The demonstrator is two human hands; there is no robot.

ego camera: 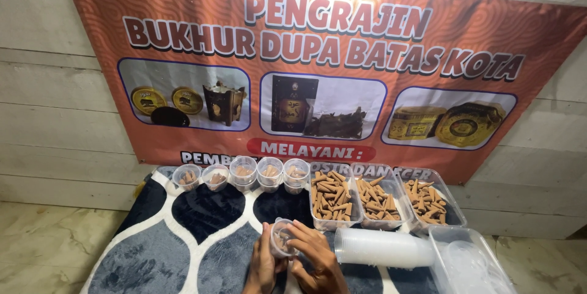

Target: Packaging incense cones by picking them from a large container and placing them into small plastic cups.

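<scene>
Both hands are meeting low in the head view, at about 6 o'clock. The left hand point(262, 266) is cupping the small clear cup point(282, 238) from its 8 o'clock side, fingers wrapped narrow around the wall. The right hand point(313, 256) is lying over the cup from the 4 o'clock side, fingers curled across its rim; whether it is pinching anything small of its own cannot be told. The cup is sitting between the two hands, touching both, tilted with its mouth pointing toward 11 o'clock, and brownish pieces are showing inside.

Key relation: the three clear trays of brown cones are lying at 1 to 2 o'clock from the cup. The nearest tray point(332, 199) is just beside the right hand's fingertips, so the right hand is the nearer one to it; the middle tray point(378, 199) and far tray point(429, 201) are running on toward 3 o'clock. The cones are lying jumbled, with no common axis.

A sleeve of stacked empty cups point(382, 247) is lying on its side at 3 o'clock, long axis running 9 to 3, just beside the right hand. A clear bin point(474, 260) is sitting beyond it. At 11 to 12 o'clock a row of five filled cups point(243, 173) is standing along the wall, well apart from the hands, on the patterned mat point(183, 233).
</scene>
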